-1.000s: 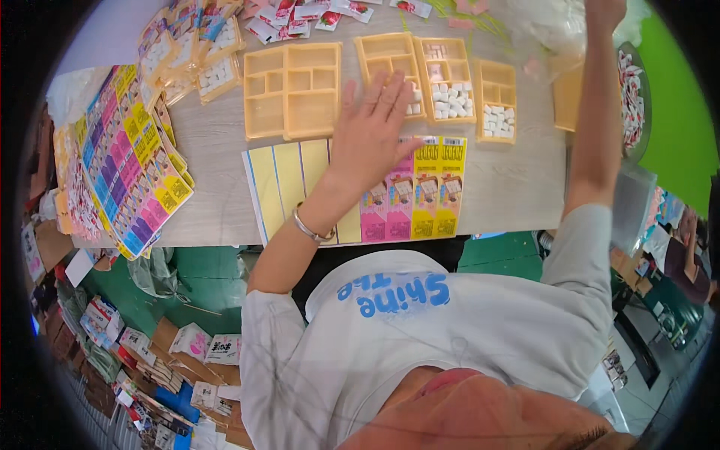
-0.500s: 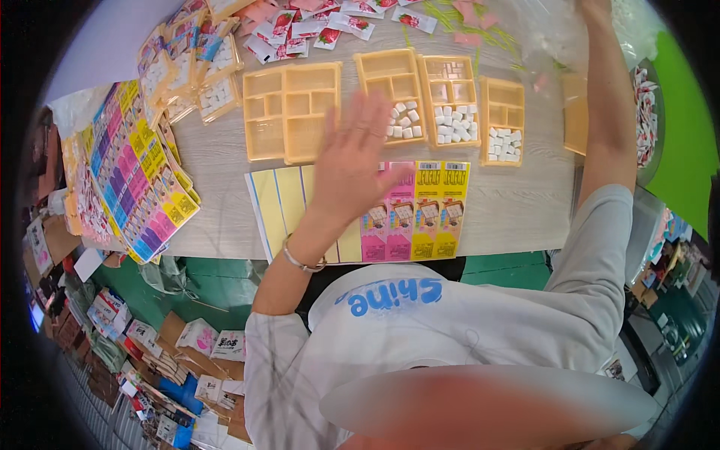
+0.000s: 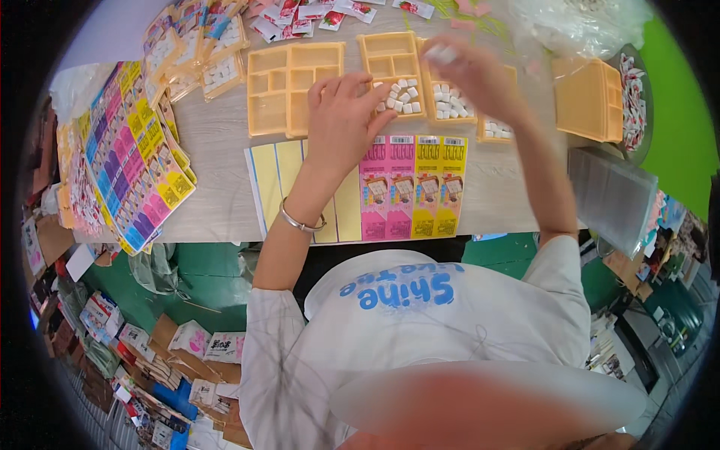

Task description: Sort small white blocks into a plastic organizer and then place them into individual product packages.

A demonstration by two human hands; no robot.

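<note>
Five tan compartment trays [image 3: 265,81] form the middle row, two at left and three at right, these three holding three lots of white pieces [image 3: 405,97]. Nearer lie four printed label strips [image 3: 402,187], two pink and two yellow. One round basin [image 3: 643,139] stands at right; the far strawberry-printed sachets [image 3: 358,11] overlap too much to count.

Left hand [image 3: 343,116] arched, palm down; right hand [image 3: 478,75] blurred, closed

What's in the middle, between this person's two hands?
A pale orange tray with small white pieces lies between the left hand, which overlaps its edge, and the right hand. The head view shows it.
</note>
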